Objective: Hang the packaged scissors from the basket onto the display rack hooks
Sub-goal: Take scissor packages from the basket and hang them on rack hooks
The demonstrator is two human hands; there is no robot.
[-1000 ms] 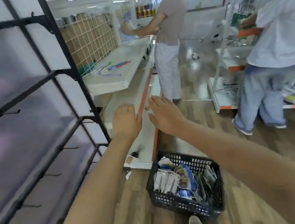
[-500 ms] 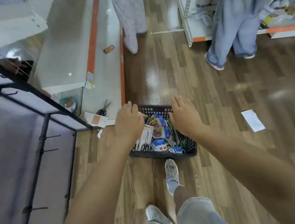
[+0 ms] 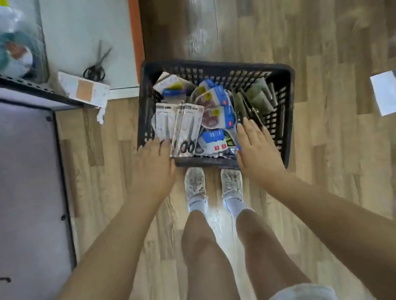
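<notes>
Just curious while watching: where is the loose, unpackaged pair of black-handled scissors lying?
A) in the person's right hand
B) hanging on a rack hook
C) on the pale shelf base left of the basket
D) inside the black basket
C: the loose scissors lie on the pale shelf base, outside and left of the black basket.

Seen from above: black basket [image 3: 283, 83] on wood floor [image 3: 327, 36], crammed with packaged scissors [image 3: 184, 126]. Left hand [image 3: 154, 162] and right hand [image 3: 256, 148] flat over near rim. Loose scissors [image 3: 96, 65] on shelf [image 3: 84, 27] nearby.
</notes>
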